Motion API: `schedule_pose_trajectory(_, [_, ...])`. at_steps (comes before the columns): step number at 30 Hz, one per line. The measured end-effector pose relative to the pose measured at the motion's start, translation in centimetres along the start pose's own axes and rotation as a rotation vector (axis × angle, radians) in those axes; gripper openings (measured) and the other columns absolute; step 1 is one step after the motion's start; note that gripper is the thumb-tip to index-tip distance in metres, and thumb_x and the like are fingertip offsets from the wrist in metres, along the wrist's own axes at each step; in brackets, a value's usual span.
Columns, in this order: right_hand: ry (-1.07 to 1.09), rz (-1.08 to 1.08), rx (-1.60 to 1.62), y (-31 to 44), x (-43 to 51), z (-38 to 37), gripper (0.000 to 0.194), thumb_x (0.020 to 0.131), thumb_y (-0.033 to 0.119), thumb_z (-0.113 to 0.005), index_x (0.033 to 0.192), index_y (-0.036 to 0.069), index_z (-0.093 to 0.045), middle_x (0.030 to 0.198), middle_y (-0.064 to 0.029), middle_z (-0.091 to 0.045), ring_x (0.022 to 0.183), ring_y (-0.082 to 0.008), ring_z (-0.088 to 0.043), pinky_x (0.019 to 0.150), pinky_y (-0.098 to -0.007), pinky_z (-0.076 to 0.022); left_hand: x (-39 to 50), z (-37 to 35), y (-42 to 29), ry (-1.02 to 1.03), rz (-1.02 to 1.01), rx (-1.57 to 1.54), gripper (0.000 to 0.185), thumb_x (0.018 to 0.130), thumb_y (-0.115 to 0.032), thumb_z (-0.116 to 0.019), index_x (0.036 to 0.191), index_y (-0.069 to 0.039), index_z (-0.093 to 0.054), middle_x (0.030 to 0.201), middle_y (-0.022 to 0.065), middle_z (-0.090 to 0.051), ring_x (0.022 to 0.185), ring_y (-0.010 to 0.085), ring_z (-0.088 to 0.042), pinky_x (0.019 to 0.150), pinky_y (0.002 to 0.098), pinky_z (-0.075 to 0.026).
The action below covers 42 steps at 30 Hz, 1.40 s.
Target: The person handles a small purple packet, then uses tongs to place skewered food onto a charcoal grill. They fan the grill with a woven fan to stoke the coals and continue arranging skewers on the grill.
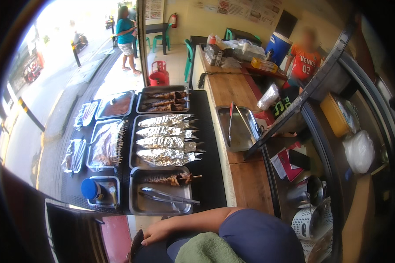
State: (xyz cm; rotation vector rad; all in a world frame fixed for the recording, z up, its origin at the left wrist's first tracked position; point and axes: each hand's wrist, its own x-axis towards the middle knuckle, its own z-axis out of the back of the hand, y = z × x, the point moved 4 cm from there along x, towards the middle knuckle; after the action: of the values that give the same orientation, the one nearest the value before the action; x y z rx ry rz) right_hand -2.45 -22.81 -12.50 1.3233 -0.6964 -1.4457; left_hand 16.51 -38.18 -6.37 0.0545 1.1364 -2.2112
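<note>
My right hand point(153, 232) reaches across the bottom, its fingers against a dark object point(137, 241); whether they grip it is unclear. My left hand is out of view. A metal tray point(135, 210) beyond my right hand holds metal tongs point(167, 196) and a skewered grilled item point(167, 179). Above it, foil-wrapped fish point(166, 157) lie in a row in a larger tray point(134, 141). Another tray point(140, 108) holds dark grilled pieces point(167, 102). Leftward are covered trays of skewers point(107, 144), a meat tray point(115, 104) and a blue-lidded jar point(91, 189).
A wooden counter point(251, 184) bears a tray point(238, 144) with red-handled tongs point(231, 123) and scissors point(259, 128). A person in orange point(305, 60) stands behind it. Another in teal point(125, 31) stands by the road. A red gas cylinder point(159, 77) and dark metal frame point(302, 92) are nearby.
</note>
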Motion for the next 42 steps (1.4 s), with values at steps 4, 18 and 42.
schedule_pose_trajectory(4, [-0.004, -0.011, -0.069, 2.8, 1.4, -0.9, 0.074, 0.105, 0.064, -0.05, 0.131, -0.002, -0.069, 0.127, -0.0282, -0.071, 0.123, -0.0442, -0.066, 0.105, -0.0504, -0.0495, -1.8, 1.7, 3.5, -0.039, -0.038, -0.035, 0.024, 0.1, -0.011, -0.07, 0.122, -0.001, -0.07, 0.103, 0.0239, -0.074, 0.095, 0.0356, -0.073, 0.084, 0.0415, -0.057])
schedule_pose_trajectory(18, [-0.113, -0.057, -0.337, 8.4, 4.9, -5.1, 0.056, 0.103, 0.049, -0.063, 0.135, 0.004, -0.069, 0.131, -0.024, -0.07, 0.126, -0.0427, -0.064, 0.11, -0.0485, -0.0495, -8.5, 4.2, 15.8, -0.155, -0.128, -0.169, 0.019, 0.099, -0.005, -0.074, 0.117, 0.0, -0.07, 0.101, 0.0232, -0.073, 0.092, 0.0364, -0.074, 0.082, 0.0405, -0.059])
schedule_pose_trajectory(42, [-0.218, -0.355, 0.173, -0.7, 31.6, 5.7, 0.055, 0.096, 0.046, -0.076, 0.121, 0.0, -0.06, 0.095, -0.0146, -0.068, 0.071, -0.0212, -0.069, 0.051, -0.0375, -0.0543, -11.7, 7.9, 7.7, -0.536, 0.241, -0.095, 0.026, 0.1, -0.01, -0.073, 0.124, 0.0, -0.07, 0.112, 0.0192, -0.075, 0.105, 0.0339, -0.072, 0.093, 0.0384, -0.055])
